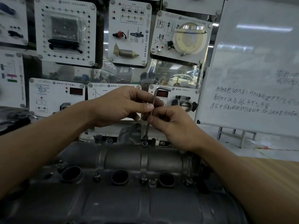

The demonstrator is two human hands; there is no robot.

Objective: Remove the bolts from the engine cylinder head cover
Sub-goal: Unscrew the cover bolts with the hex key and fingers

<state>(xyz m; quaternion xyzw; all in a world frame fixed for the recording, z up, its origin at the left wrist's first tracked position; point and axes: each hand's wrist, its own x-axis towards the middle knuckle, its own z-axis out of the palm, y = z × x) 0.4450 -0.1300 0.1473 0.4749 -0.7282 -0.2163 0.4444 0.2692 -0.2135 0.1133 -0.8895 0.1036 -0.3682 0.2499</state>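
The grey metal cylinder head cover [123, 157] fills the lower half of the head view, with three round plug holes along its near side. A long L-shaped hex key [153, 101] stands nearly upright, its lower tip seated in a bolt [145, 143] at the cover's far edge. My left hand [119, 104] pinches the key's shaft from the left, just below the bend. My right hand [171, 123] grips the shaft lower down from the right. Small bolts [144, 177] stand between the plug holes, and another bolt [109, 140] sits at the far edge.
Behind the engine hangs a wall of white training panels [129, 31] with car parts mounted on them. A whiteboard [252, 75] with handwriting leans at the right on a stand. A wooden tabletop [278, 175] shows at the lower right.
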